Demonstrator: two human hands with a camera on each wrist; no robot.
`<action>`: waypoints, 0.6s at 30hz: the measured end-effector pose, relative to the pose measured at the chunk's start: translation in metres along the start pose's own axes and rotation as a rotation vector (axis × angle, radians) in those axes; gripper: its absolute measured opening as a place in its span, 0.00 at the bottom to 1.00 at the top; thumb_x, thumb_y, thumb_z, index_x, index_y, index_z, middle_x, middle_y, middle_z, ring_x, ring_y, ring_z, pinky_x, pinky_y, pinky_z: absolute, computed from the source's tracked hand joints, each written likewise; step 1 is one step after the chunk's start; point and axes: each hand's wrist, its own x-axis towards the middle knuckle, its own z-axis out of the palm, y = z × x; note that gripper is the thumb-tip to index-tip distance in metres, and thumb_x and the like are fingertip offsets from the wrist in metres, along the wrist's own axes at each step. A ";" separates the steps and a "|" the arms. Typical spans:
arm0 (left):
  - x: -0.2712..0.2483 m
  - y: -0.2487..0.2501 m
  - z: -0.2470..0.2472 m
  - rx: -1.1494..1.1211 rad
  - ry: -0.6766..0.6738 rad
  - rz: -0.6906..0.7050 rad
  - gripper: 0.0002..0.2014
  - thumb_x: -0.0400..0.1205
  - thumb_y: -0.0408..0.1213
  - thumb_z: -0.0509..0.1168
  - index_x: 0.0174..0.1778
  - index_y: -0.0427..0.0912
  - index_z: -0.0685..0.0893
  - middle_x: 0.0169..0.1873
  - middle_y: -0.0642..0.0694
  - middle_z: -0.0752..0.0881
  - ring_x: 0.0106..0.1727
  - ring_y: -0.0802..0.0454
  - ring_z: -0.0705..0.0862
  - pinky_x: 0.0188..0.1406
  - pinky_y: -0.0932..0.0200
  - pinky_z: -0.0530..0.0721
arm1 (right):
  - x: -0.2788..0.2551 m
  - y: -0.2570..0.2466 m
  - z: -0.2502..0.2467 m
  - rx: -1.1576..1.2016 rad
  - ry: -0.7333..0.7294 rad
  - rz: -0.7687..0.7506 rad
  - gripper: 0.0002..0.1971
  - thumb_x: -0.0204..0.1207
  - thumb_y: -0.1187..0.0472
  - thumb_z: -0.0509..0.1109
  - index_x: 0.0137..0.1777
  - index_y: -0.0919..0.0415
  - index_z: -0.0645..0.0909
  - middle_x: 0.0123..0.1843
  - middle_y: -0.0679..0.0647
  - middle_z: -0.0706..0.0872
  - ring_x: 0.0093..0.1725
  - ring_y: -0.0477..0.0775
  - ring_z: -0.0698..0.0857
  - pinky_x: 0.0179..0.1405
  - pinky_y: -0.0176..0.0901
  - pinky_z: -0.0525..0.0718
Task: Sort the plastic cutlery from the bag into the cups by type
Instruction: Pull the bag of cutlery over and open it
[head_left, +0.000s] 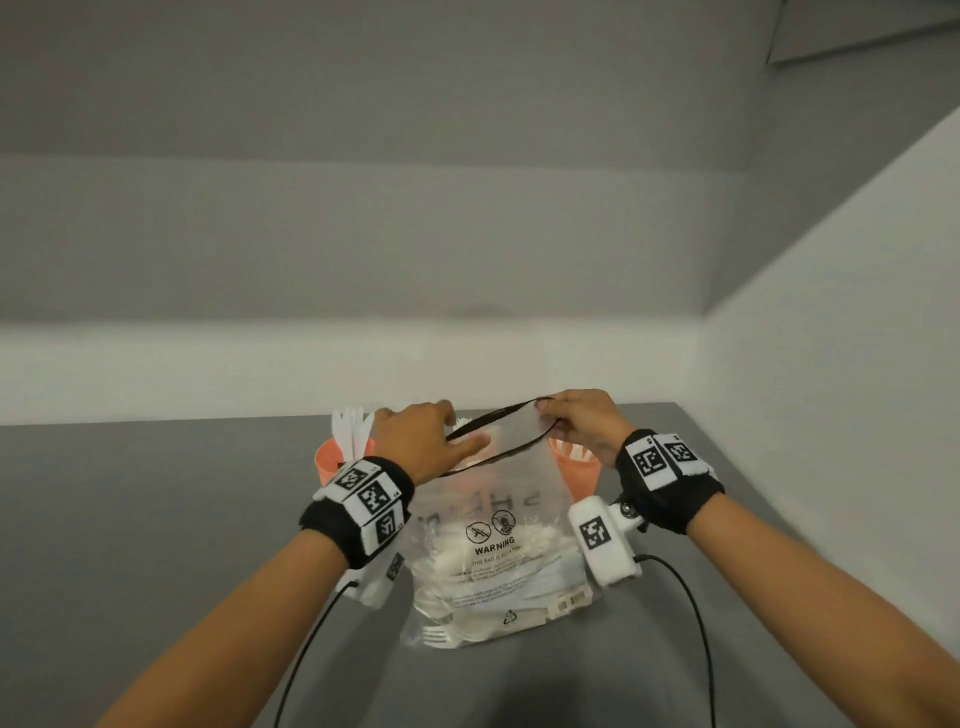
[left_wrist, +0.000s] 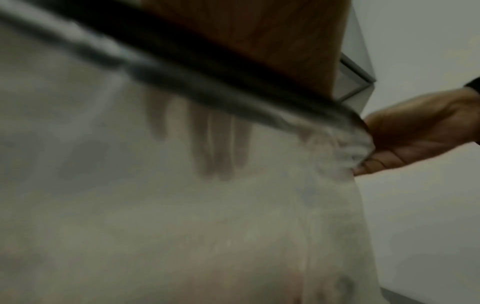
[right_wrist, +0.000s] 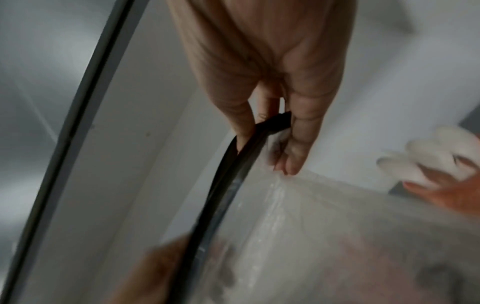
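Observation:
A clear plastic bag (head_left: 493, 551) with a black zip rim (head_left: 498, 410) and a WARNING print stands on the grey table (head_left: 156, 519). White plastic cutlery (head_left: 467, 623) fills its lower part. My right hand (head_left: 550, 418) pinches the right end of the rim (right_wrist: 228, 185) and holds the mouth up and open. My left hand (head_left: 447, 441) reaches into the mouth at the left; its fingers (left_wrist: 218, 152) show straight through the plastic. Two orange cups stand behind the bag: the left cup (head_left: 330, 462) and the right cup (head_left: 579, 470), each holding white cutlery.
A white wall runs close behind the cups, and another closes off the table's right side (head_left: 831, 364). Black cables (head_left: 696, 623) trail from both wrist cameras toward the table's near edge. Bare grey tabletop lies to the left of the bag.

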 end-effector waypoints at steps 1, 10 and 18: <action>0.000 -0.001 0.003 0.061 -0.015 -0.007 0.22 0.78 0.61 0.58 0.55 0.47 0.78 0.49 0.49 0.87 0.54 0.47 0.84 0.65 0.46 0.68 | -0.003 -0.003 -0.001 0.124 -0.013 0.058 0.06 0.78 0.71 0.66 0.39 0.65 0.79 0.32 0.56 0.82 0.28 0.47 0.82 0.26 0.31 0.85; 0.000 -0.034 0.000 -1.003 -0.315 -0.524 0.07 0.85 0.34 0.59 0.44 0.33 0.77 0.29 0.43 0.79 0.17 0.57 0.83 0.12 0.67 0.78 | -0.007 0.002 -0.027 0.793 -0.075 0.410 0.10 0.70 0.83 0.65 0.39 0.69 0.73 0.34 0.62 0.74 0.33 0.56 0.72 0.19 0.55 0.84; -0.002 -0.023 0.010 -1.952 -0.393 -0.767 0.12 0.84 0.24 0.53 0.35 0.31 0.76 0.17 0.37 0.84 0.17 0.45 0.85 0.14 0.55 0.84 | -0.035 0.004 -0.029 0.258 -0.148 0.353 0.10 0.80 0.63 0.56 0.43 0.63 0.77 0.34 0.56 0.81 0.27 0.50 0.84 0.18 0.37 0.83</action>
